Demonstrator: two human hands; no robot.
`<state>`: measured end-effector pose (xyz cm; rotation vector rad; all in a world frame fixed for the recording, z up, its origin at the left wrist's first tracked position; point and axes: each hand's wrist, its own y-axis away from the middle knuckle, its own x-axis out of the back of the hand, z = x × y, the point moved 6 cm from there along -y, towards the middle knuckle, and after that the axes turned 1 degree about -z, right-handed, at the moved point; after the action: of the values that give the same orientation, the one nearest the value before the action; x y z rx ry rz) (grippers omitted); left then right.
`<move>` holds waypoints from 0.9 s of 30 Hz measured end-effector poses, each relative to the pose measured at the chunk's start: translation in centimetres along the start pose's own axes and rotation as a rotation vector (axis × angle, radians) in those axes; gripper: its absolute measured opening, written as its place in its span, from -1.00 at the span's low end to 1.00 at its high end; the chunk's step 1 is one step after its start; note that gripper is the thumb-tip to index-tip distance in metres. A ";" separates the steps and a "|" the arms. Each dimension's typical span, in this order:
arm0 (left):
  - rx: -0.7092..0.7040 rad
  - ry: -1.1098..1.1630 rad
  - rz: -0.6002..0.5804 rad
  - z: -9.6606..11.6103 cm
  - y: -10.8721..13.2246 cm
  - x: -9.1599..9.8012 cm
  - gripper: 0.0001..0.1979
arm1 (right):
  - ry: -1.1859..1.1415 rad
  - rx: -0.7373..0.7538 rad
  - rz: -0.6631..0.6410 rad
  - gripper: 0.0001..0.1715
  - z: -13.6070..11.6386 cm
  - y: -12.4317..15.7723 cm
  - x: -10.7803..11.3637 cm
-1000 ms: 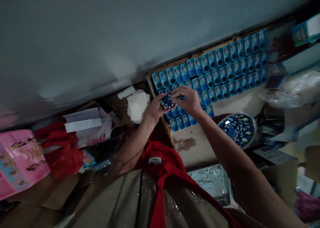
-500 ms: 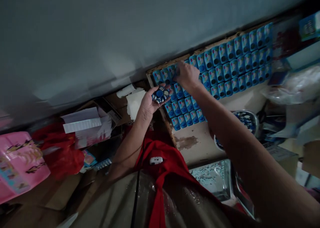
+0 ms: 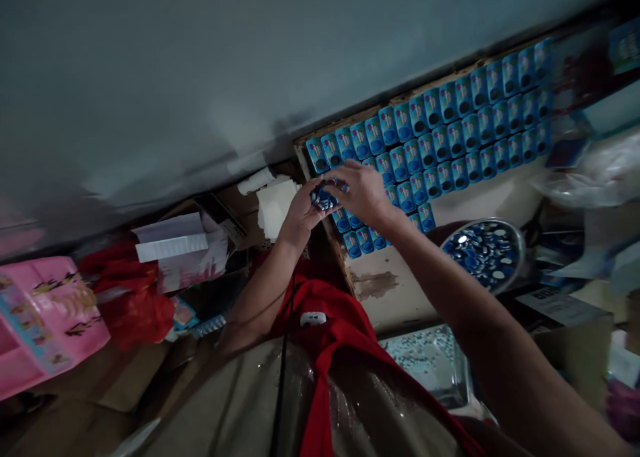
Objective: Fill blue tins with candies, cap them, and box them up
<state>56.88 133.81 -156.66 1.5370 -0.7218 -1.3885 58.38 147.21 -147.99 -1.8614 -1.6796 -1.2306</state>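
Blue caps (image 3: 320,197) sit heaped in the cupped left hand (image 3: 299,211), the right hand (image 3: 363,191) pinching at them, over rows of small blue boxes (image 3: 450,127); more caps fill the metal bowl (image 3: 520,250) further right.

It was a small, cramped packing workshop, more a back room than a factory. A worn wooden board (image 3: 400,297) carried neat rows of identical little blue boxes (image 3: 450,137), and a metal bowl (image 3: 520,257) beside them was heaped with blue and silver caps (image 3: 477,253). Around it lay cardboard cartons (image 3: 120,383), stacks of paper (image 3: 173,240), a pink printed box (image 3: 45,317) and plastic bags (image 3: 595,170), all against a bare grey wall (image 3: 200,77).
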 end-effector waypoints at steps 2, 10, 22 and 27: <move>0.034 -0.043 0.027 -0.6 -0.3 -0.1 -0.94 | 0.009 0.000 -0.030 -0.75 -0.5 1.3 -1.3; 0.000 -0.001 -0.021 -0.2 0.6 -0.9 -0.87 | -0.168 -0.132 0.027 -0.73 1.3 0.2 0.1; 0.027 0.022 -0.173 2.6 1.4 0.1 -0.69 | 0.161 -0.333 -0.009 -0.84 6.4 -8.3 -1.9; 0.044 0.036 -0.199 2.4 1.7 0.2 -0.69 | 0.212 -0.337 -0.022 -0.76 5.4 -8.8 -0.2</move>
<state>54.88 132.39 -155.10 1.7016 -0.5937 -1.4944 52.23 153.17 -153.65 -1.8140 -1.4537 -1.7425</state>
